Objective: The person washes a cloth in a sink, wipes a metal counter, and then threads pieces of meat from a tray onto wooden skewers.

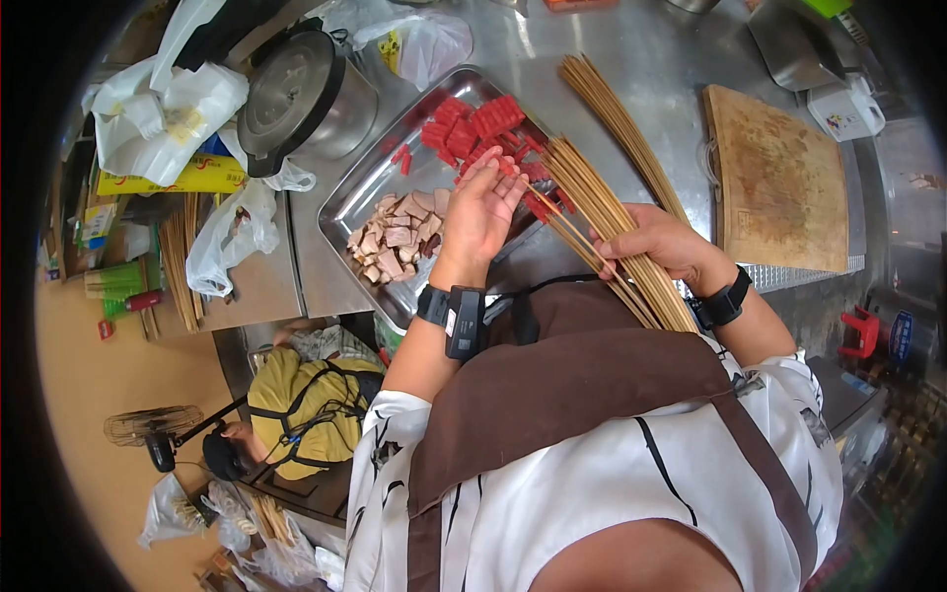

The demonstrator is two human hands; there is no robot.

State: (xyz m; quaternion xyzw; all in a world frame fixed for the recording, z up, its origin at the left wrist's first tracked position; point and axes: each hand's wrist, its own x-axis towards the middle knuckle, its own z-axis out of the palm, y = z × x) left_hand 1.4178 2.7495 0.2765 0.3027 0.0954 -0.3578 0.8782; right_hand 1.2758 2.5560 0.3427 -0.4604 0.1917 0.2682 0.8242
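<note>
My right hand [656, 242] is wrapped round a thick bundle of bamboo skewers [597, 187] that slants up and left from my apron. One or two skewers stand apart from the bundle, their tips toward my left hand. My left hand [483, 202] is palm up over the metal tray [340, 202], fingers curled, with a small red piece at the fingertips. Ridged red food pieces [493, 118] are heaped at the tray's far end, just beyond that hand. Pale brown chunks of meat or similar food [398, 235] lie to its left.
Another skewer bundle [626, 138] lies on the steel counter, near a wooden cutting board [779, 183] at right. A lidded pot [306, 99] and plastic bags [168, 109] stand at left. A person in a yellow top [306, 409] is at lower left.
</note>
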